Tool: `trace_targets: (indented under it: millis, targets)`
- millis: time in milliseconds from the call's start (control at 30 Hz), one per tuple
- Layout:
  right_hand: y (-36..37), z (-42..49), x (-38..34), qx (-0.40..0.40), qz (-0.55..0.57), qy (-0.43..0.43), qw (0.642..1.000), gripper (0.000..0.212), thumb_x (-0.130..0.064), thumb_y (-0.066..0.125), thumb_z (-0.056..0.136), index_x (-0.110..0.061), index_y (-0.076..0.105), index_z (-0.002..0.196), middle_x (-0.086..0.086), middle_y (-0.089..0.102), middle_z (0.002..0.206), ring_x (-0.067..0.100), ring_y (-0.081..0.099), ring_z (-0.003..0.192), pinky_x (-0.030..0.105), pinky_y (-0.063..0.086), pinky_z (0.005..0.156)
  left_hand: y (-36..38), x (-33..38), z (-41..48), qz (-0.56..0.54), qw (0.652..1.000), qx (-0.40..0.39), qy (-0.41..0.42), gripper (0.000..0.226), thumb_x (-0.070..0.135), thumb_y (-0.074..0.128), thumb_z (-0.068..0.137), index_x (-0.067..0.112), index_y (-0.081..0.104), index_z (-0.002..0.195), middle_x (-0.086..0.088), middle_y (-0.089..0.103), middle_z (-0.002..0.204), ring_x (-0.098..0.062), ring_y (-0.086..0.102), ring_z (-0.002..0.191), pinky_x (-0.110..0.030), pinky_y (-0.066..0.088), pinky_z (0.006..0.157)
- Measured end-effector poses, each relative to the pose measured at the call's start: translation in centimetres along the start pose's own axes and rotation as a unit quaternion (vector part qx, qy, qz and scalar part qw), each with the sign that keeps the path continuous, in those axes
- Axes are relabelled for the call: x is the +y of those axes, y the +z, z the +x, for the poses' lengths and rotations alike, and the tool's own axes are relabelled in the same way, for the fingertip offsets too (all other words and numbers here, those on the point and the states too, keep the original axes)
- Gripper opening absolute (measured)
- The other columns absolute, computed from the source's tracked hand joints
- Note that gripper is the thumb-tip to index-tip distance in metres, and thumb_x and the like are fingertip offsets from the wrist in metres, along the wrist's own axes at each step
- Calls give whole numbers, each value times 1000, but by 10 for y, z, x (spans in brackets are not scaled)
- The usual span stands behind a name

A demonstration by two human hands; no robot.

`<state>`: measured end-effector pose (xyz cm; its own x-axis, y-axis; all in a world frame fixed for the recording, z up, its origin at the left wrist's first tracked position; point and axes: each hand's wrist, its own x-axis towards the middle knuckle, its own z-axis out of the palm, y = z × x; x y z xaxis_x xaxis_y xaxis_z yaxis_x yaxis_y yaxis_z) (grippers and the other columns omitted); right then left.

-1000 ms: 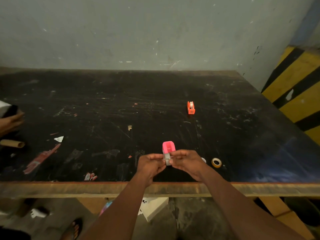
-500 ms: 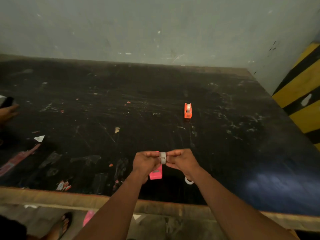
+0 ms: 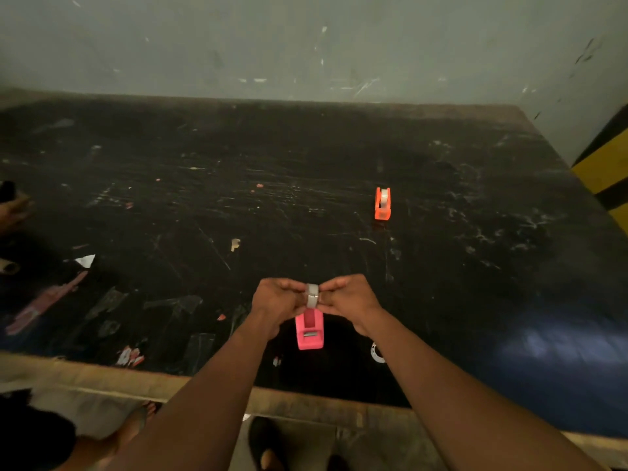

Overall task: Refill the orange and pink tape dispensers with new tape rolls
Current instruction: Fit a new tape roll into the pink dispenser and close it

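The pink tape dispenser [image 3: 309, 331] sits on the black table near its front edge, its roll slot showing no roll. Just above its far end, a small clear tape roll [image 3: 312, 295] is pinched from both sides by my left hand [image 3: 277, 300] and my right hand [image 3: 350, 299]. The orange tape dispenser [image 3: 382, 203] stands farther back to the right with a tape roll seated in it. A white ring [image 3: 376, 353], seemingly a tape core, lies right of the pink dispenser, partly hidden by my right forearm.
The black table [image 3: 475, 266] is scratched, with paper scraps and tape bits [image 3: 85, 260] on its left half. Another person's hand [image 3: 13, 212] and a cardboard tube [image 3: 8, 266] are at the left edge. A yellow-black striped post [image 3: 608, 178] stands at right. Feet show below the front edge.
The view has shifted, so the pink dispenser now shows nearer than my hands instead of behind them. Both hands still hold the roll, now just over the dispenser's far end.
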<state>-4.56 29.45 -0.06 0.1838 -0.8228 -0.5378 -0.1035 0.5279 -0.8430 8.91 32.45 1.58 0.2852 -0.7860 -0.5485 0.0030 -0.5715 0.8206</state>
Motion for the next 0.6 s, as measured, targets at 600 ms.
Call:
trace_targets:
  millis: [600]
  targets:
    - [12, 22, 19, 46, -209, 23, 977, 19, -9, 78, 77, -24, 67, 79, 4, 71, 95, 12, 68, 76, 20, 50, 47, 2, -28, 20, 147, 987, 65, -5, 12, 7, 77, 73, 15, 72, 79, -12, 75, 93, -26, 72, 90, -38, 59, 85]
